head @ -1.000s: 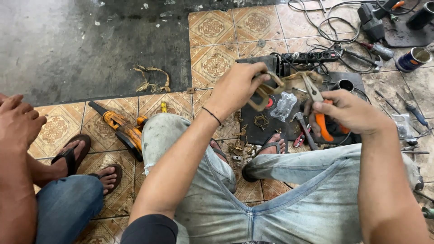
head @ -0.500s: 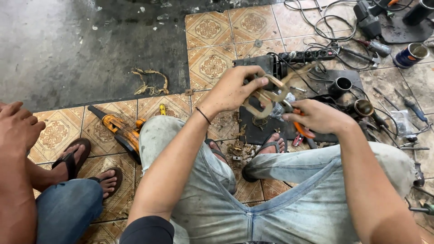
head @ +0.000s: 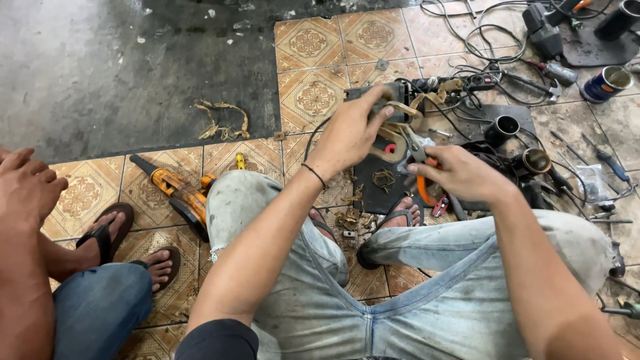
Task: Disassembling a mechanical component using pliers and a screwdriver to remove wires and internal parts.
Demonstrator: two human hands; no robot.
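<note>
Wearer's body seen from above: two bare forearms, no sleeves past the elbows. Left hand [head: 350, 133] w/ a thin dark cord bracelet [head: 313, 175] round the wrist. Right hand [head: 460, 175] bare, no rings or watch visible. A bit of dark, nearly black top [head: 217, 341] shows at the bottom edge. Legs in pale, washed-out jeans [head: 320, 300], smudged w/ grey dirt & stains; seams visible, left cuff frayed. Feet in dark flip-flops [head: 393, 223], straps over bare toes.
</note>
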